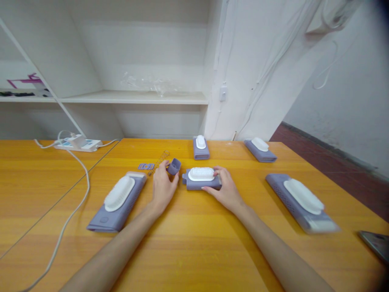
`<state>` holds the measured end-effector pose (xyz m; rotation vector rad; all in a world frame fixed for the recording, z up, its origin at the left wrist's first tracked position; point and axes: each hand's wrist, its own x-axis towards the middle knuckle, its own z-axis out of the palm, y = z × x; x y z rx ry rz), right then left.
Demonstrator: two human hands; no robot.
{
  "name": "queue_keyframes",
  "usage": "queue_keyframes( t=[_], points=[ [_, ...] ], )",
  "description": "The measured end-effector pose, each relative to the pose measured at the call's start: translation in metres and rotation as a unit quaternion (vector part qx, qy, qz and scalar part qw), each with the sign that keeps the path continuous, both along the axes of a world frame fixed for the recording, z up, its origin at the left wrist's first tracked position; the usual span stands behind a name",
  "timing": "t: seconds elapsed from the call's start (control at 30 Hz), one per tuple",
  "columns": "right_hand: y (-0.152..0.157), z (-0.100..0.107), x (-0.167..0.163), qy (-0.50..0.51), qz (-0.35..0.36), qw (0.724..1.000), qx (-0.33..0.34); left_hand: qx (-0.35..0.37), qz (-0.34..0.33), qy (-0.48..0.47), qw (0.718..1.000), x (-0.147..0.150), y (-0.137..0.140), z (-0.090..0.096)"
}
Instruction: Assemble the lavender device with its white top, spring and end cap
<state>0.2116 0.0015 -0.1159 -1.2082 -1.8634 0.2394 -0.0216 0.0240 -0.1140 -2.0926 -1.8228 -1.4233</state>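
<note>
My left hand [164, 181] grips a small purple-grey hollow cap [174, 166] between thumb and fingers, its open side partly facing me. To its right, my right hand [225, 187] is closed on the right end of a purple-grey case with a white bristle brush [201, 174] on top. A narrow tab sticks out of the case's left end, a short gap away from the cap. Behind my left hand lie a thin metal coil spring [162, 159] and a flat purple-grey piece with cut-outs [146, 166].
Similar brush-topped cases stand around: one at left [118, 202], one at right [300, 200], and two at the back [201, 147], [260, 149]. A power strip [79, 143] with a white cable sits back left. A phone [375, 243] lies at the right edge.
</note>
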Motion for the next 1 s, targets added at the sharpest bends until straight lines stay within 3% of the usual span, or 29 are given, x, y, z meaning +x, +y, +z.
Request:
queue_keyframes(
  t=[0.2, 0.3, 0.5, 0.63, 0.77, 0.87, 1.0],
  points=[
    [0.001, -0.003, 0.002, -0.103, -0.176, 0.978, 0.032, -0.078, 0.044, 0.113, 0.99, 0.003, -0.002, -0.001],
    [0.0, -0.004, 0.004, -0.126, -0.229, 0.965, 0.037, -0.077, 0.062, 0.138, 0.985, 0.005, -0.004, 0.005],
    [0.0, -0.006, 0.004, -0.103, -0.243, 0.963, 0.045, -0.052, 0.11, 0.246, 0.962, -0.008, 0.002, 0.027],
    [0.002, -0.009, 0.005, -0.087, -0.261, 0.961, 0.039, -0.111, 0.159, 0.333, 0.923, -0.022, 0.015, 0.03],
    [0.003, -0.01, 0.007, -0.077, -0.266, 0.959, 0.055, -0.174, 0.164, 0.363, 0.9, -0.025, 0.026, 0.029],
    [0.0, -0.003, 0.007, -0.095, -0.261, 0.958, 0.069, -0.17, 0.165, 0.347, 0.908, -0.023, 0.028, 0.037],
    [-0.009, 0.007, 0.004, -0.142, -0.222, 0.96, 0.097, -0.068, 0.114, 0.287, 0.949, -0.014, 0.016, 0.061]
  ],
)
